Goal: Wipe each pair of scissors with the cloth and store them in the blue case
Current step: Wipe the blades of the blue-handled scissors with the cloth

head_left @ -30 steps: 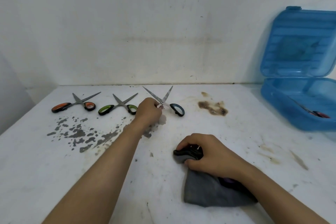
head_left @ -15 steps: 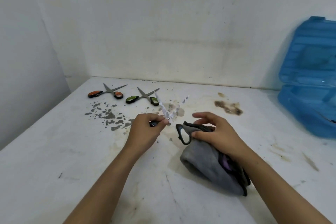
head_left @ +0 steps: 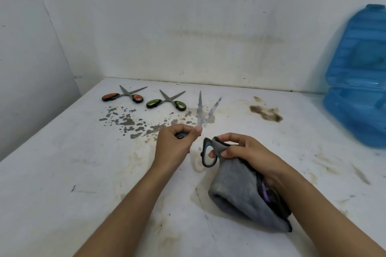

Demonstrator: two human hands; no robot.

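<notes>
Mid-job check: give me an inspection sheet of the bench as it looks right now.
Surface: white table, stained; grey flecks at left rear, brown smear right of centre.
Job's things: blue-handled scissors lifted, blades apart and blurred; grey cloth bunched at one handle loop; orange-handled scissors and green-handled scissors lie open at the rear; blue case open at the right edge.
Clutter: nothing seen.
Grippers: left hand grips one scissor handle; right hand pinches the cloth.
Cables: nothing seen.
Surroundings: bare white walls, meeting at a corner.
</notes>
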